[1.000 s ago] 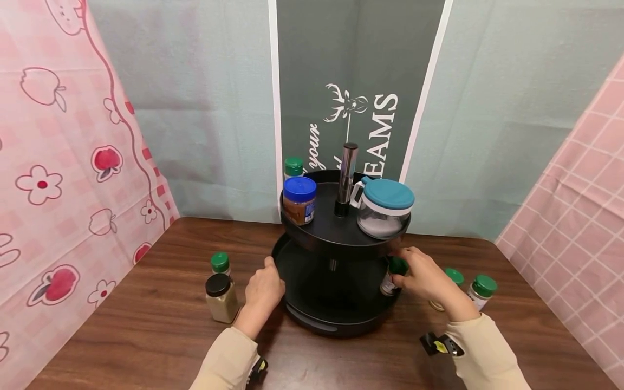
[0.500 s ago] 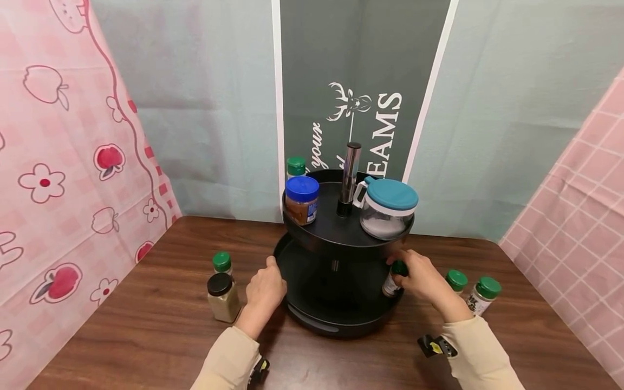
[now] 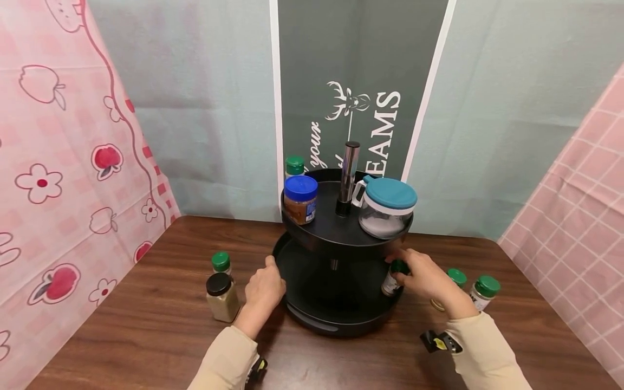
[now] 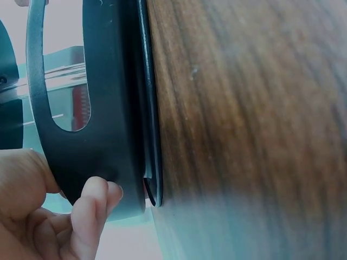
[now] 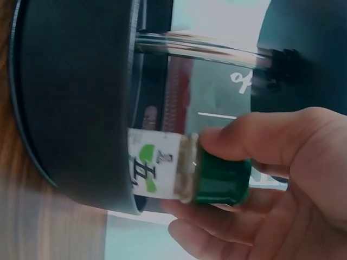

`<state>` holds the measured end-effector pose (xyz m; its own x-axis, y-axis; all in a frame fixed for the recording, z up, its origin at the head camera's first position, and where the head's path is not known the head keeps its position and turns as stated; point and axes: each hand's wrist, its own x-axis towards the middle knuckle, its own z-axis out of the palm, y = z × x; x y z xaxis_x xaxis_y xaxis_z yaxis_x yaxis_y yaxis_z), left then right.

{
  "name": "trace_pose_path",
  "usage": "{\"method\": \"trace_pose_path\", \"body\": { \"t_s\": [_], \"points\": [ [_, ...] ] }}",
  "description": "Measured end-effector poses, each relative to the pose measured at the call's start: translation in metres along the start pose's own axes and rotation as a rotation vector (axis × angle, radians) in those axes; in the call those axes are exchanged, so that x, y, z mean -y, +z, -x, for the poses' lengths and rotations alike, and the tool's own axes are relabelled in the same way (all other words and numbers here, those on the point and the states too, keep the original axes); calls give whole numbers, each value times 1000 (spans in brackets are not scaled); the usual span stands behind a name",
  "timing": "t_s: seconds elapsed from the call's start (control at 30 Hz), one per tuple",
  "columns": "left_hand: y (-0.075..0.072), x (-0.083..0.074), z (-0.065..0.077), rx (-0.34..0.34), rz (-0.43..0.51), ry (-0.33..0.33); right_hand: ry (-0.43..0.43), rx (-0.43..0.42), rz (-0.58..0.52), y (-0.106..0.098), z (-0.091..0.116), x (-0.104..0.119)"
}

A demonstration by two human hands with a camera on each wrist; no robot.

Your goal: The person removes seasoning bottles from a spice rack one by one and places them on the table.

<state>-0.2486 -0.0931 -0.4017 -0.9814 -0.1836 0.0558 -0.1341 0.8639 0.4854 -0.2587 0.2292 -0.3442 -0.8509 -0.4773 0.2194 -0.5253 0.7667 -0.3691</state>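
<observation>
A black two-tier round rack (image 3: 341,327) stands mid-table. My left hand (image 3: 265,287) grips the left rim of its lower tray; in the left wrist view the thumb lies over the rim and the fingertips (image 4: 111,192) press the outer wall. At the right side of that tray, under the upper tier, my right hand (image 3: 423,277) holds a spice jar (image 3: 389,285) by its green cap. The right wrist view shows the thumb on the cap (image 5: 223,176), fingers around the far side, and the jar's white label partly hidden behind the tray wall.
The upper tier bears a blue-lidded jar (image 3: 300,200), a green-capped jar (image 3: 294,166) and a teal-lidded glass pot (image 3: 387,208). Left of the rack stand a black-lidded jar (image 3: 222,303) and a green-capped jar (image 3: 221,262). Two more green-capped jars (image 3: 484,290) stand right, partly behind my right arm.
</observation>
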Motion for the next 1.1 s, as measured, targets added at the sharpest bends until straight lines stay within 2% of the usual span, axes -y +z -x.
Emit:
{"method": "trace_pose_path", "body": {
  "t_s": [0.23,0.6,1.1],
  "points": [
    [0,2,2,-22,8,17,-47,39,-43,-14,5,4],
    [0,1,4,-26,11,27,-80,-44,-23,-39,16,10],
    [-1,0,3,-15,12,28,-80,-52,-16,-45,20,9]
  ]
}}
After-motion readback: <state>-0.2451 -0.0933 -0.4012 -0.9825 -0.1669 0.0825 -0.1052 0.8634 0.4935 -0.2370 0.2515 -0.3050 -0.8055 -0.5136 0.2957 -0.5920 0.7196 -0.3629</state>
